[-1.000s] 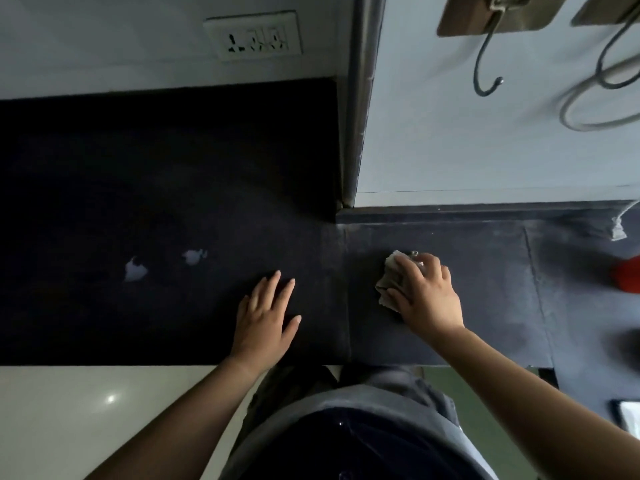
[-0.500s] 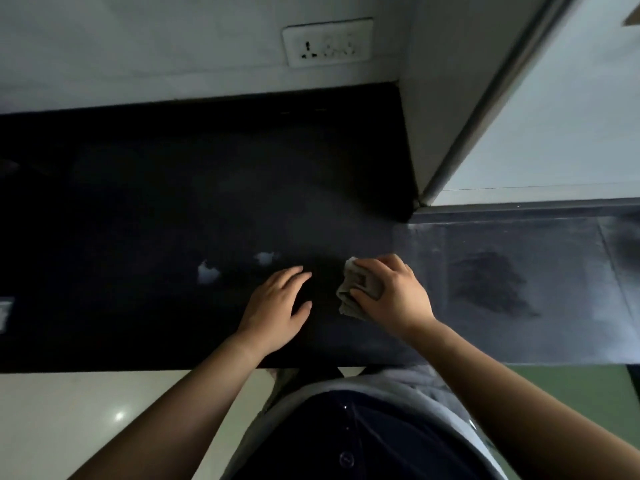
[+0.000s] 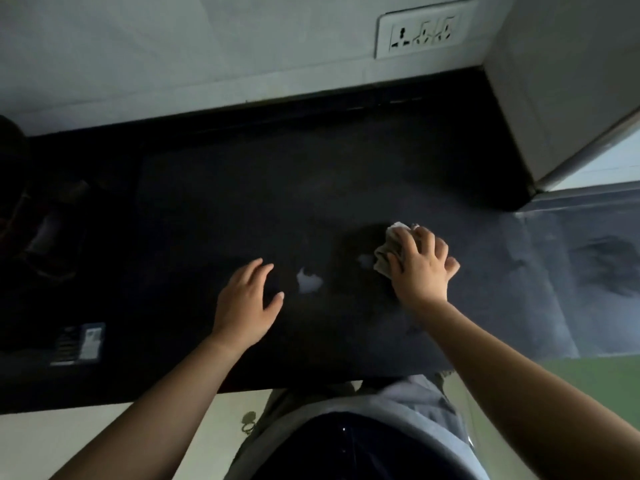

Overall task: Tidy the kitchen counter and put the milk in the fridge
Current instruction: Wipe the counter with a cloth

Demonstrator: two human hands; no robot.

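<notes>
My right hand [image 3: 420, 268] presses a crumpled grey cloth [image 3: 389, 252] onto the dark kitchen counter [image 3: 242, 202]. A small white spill spot [image 3: 365, 259] lies right at the cloth's left edge. A larger white spill spot [image 3: 309, 282] sits between my two hands. My left hand [image 3: 247, 301] rests flat on the counter with its fingers spread, holding nothing. No milk container or fridge is in view.
A white wall socket [image 3: 426, 29] sits on the back wall. A wall corner [image 3: 540, 116] juts out at the right, with a lighter wet-streaked counter section [image 3: 588, 265] beyond it. A small labelled packet [image 3: 78, 344] and dark, unclear objects [image 3: 41, 230] lie at the left.
My right hand has slid the cloth leftward along the counter, from the lighter section to the edge of the right spill spot. My left hand also shifted left, past the larger spot.
</notes>
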